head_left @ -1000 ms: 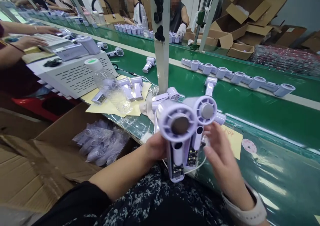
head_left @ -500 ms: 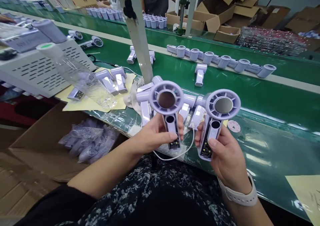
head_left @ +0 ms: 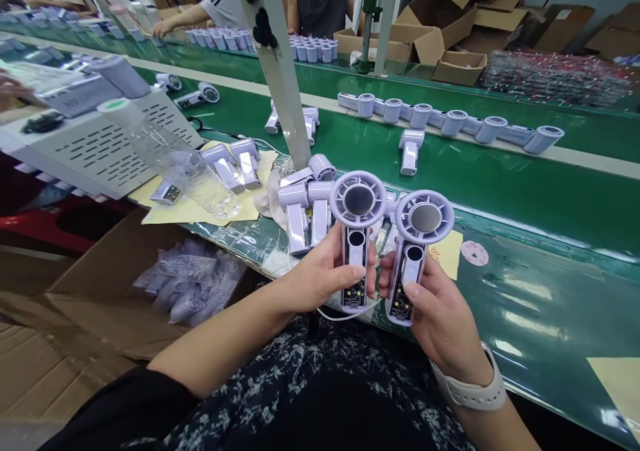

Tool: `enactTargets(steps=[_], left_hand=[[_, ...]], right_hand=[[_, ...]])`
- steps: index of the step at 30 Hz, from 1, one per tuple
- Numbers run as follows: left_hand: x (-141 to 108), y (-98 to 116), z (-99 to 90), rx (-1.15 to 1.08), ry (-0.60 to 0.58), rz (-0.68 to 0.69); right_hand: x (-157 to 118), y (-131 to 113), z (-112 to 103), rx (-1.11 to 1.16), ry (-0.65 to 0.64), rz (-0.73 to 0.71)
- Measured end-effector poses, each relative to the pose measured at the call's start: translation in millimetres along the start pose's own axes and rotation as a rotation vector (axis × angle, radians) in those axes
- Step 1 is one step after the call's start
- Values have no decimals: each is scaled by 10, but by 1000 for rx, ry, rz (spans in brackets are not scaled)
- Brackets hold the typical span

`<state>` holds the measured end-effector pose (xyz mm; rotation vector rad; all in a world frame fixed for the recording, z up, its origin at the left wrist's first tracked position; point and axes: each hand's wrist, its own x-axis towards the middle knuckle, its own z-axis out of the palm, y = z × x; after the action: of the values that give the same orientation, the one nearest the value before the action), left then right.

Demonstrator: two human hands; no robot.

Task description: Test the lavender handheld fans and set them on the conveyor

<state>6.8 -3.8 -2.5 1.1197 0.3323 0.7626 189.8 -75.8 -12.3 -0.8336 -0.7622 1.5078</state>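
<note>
Two lavender handheld fans are held upright side by side above the bench edge. My left hand [head_left: 325, 274] is wrapped round the handle of the left handheld fan [head_left: 357, 254], thumb on its front. Round the right handheld fan [head_left: 413, 264] my right hand [head_left: 443, 304] is closed, its thumb also pressing the front. Both handles show bare circuit boards low down, and both round heads have a grey disc at the centre. Behind them several more fans [head_left: 298, 221] lie on the bench, partly hidden. A white cable [head_left: 345, 317] loops below the left fan.
A row of fans [head_left: 423, 116] lies along the green conveyor [head_left: 525, 191]. A slanted metal post [head_left: 285, 71] rises ahead. To the left are a vented metal box [head_left: 125, 138], a clear plastic bottle [head_left: 155, 151] and a carton [head_left: 100, 258] of bagged parts. Co-workers sit opposite.
The two fans have come closer together: the left one moved right and more upright, the right one slightly left. The camera view has shifted a little. Both hands keep their grip.
</note>
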Motion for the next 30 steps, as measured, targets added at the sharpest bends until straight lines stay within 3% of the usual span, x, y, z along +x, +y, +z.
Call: enactTargets(steps=[10,16,20,25,30], left_hand=[[-12,-45,-25,-37,71,-60],[-62,34,-18,-15,-54,-43],[-20,-27,-51,6,19,-48],[47,-77,-75,-40,208,-43],[1,5,-65,40,28,-29]], right_hand=[[-17,37,16,-14,4,8],[-47,46,-39,-81,-27,-28],[-34,68,-27,-69,1,-12],[-8,103,-22,-77,84,-33],[-32,51,-37,-127,-22,-45]])
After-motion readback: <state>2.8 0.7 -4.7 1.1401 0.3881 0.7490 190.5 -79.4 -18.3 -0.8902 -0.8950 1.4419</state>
